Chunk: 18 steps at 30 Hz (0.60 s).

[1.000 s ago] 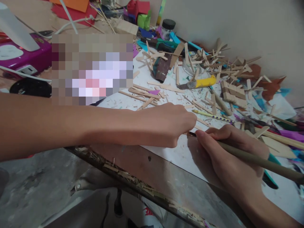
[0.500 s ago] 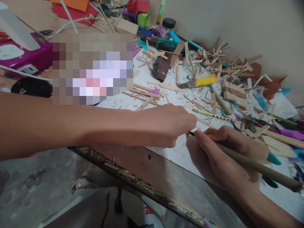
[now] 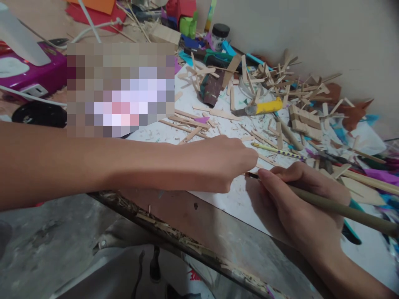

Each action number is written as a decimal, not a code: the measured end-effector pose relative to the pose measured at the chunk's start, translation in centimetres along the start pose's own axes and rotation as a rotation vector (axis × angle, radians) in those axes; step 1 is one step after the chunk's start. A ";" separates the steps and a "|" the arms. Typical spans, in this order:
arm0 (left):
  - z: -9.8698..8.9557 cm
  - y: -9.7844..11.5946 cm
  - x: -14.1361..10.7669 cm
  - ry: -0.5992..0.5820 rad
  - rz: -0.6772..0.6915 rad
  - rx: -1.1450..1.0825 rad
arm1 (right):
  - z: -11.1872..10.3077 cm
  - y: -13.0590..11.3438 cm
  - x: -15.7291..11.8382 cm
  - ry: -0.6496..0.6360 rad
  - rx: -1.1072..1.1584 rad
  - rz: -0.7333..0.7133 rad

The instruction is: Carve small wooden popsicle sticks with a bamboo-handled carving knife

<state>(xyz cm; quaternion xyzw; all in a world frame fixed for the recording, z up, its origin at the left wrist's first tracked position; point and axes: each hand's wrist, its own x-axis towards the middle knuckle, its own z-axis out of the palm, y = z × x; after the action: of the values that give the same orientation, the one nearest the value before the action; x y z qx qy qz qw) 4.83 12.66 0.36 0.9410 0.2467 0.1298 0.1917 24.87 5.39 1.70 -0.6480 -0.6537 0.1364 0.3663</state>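
Tool (image 3: 346, 210) in right hand (image 3: 302, 216), “KE” lettering (image 3: 196, 275) below

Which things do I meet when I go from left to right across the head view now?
Purple socket box, red paper, left hand, right hand, purple paper near the right edge.

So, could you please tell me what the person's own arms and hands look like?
The left hand and right hand are bare, without gloves. No sleeve shows on the left forearm or the visible part of the right forearm, and no watch or bracelet is seen.
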 end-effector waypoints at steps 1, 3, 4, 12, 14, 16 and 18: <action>0.0 0.0 0.0 -0.005 -0.004 -0.004 | 0.1 -0.2 0.0 0.003 0.000 -0.002; 0.0 0.0 0.0 -0.013 -0.015 -0.015 | 0.1 -0.5 0.0 0.005 0.001 -0.008; 0.1 0.0 0.0 -0.012 -0.018 -0.020 | 0.1 -0.6 0.0 0.004 0.003 -0.010; 0.2 -0.2 0.0 0.009 0.001 -0.021 | 0.0 0.1 -0.4 -0.037 -0.060 -0.098; 0.3 -0.2 0.0 0.023 0.001 -0.017 | -0.2 0.8 -0.4 -0.056 0.002 -0.049; 0.3 -0.3 -0.1 0.028 0.007 -0.013 | -0.3 1.4 -0.4 -0.063 0.084 0.057; 0.1 -0.2 -0.1 0.016 -0.002 -0.009 | -0.4 1.6 -0.2 -0.041 0.124 0.133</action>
<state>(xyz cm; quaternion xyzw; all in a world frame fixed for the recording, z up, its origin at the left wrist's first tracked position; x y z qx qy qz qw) 4.73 12.73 0.17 0.9388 0.2486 0.1381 0.1942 26.31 5.32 0.82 -0.6632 -0.6067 0.2141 0.3825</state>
